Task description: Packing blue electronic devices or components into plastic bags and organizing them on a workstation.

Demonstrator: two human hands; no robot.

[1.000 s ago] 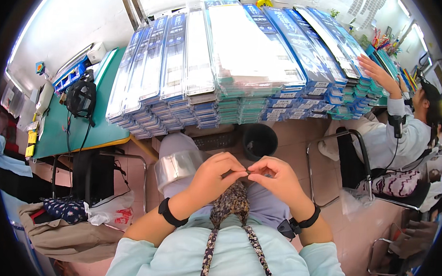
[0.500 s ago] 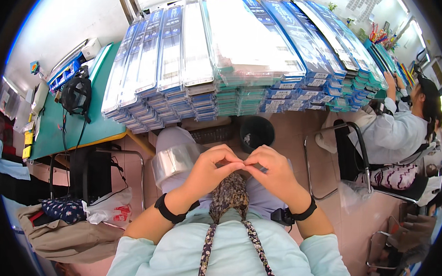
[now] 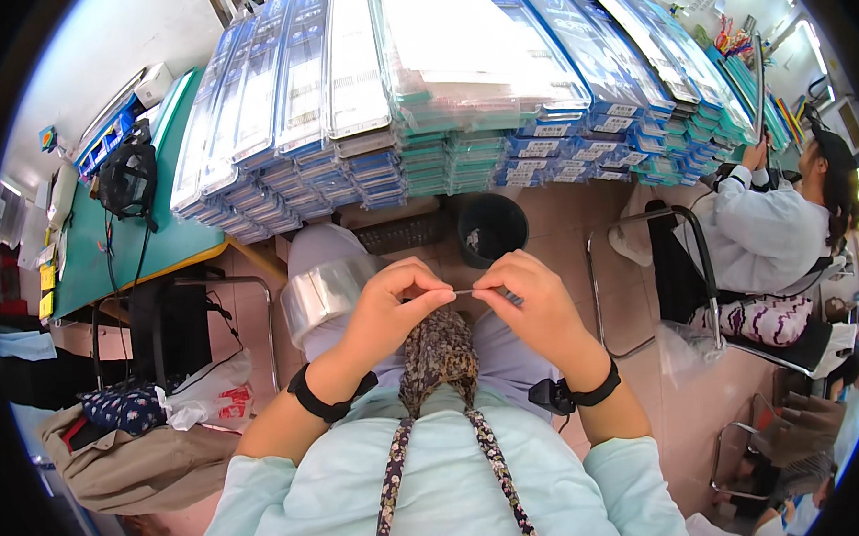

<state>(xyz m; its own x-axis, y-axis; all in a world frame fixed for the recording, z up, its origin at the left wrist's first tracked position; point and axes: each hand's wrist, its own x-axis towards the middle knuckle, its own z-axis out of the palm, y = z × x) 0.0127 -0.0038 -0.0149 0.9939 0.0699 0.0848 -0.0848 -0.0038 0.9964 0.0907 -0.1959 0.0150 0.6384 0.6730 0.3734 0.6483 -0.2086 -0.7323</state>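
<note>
My left hand (image 3: 396, 310) and my right hand (image 3: 528, 306) meet in front of my chest, above my lap. Between their fingertips they pinch a thin, short, pale strip (image 3: 467, 292); what it is cannot be made out. Both wrists wear black bands. A patterned brown cloth (image 3: 437, 353) hangs from my neck just under the hands. A roll of clear wrapped material (image 3: 325, 290) lies on my left thigh, close to my left hand.
Tall stacks of flat blue and clear packages (image 3: 437, 86) cover the table ahead. A black bin (image 3: 492, 229) stands on the floor below it. A green table (image 3: 134, 236) with black gear is at left. Another person in white (image 3: 771, 230) sits at right by metal chairs.
My hands stay together on the thin strip and have barely moved. The view has shifted closer to the package stacks. The person at right has drawn their arm back.
</note>
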